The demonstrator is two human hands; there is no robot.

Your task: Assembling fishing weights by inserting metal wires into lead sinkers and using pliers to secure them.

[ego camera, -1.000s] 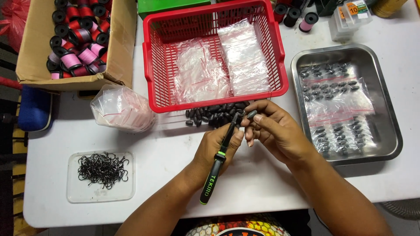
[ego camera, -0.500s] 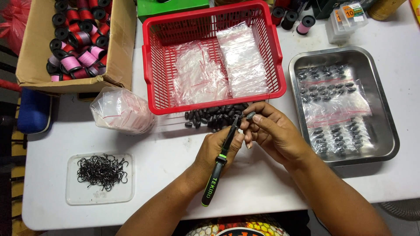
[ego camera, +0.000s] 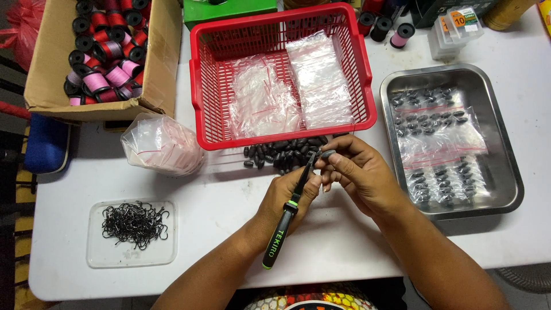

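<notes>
Two bare hands over white table [ego camera: 229, 201]: left hand [ego camera: 287, 198] clamped around black green-handled pliers [ego camera: 285, 221], right hand [ego camera: 359, 172] pinching small oval grey lead sinker [ego camera: 328, 154] at plier tip.

A single head-worn view looks almost straight down on the white desk [ego camera: 229, 189] from close above, the wearer's forearms entering from six o'clock. The red basket [ego camera: 367, 69] sits at twelve o'clock, the steel tray [ego camera: 508, 172] at three, and the cardboard box [ego camera: 163, 51] at ten.

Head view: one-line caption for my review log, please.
Left hand holds black-handled pliers to a small dark sinker pinched by right hand, before a red basket.
</notes>
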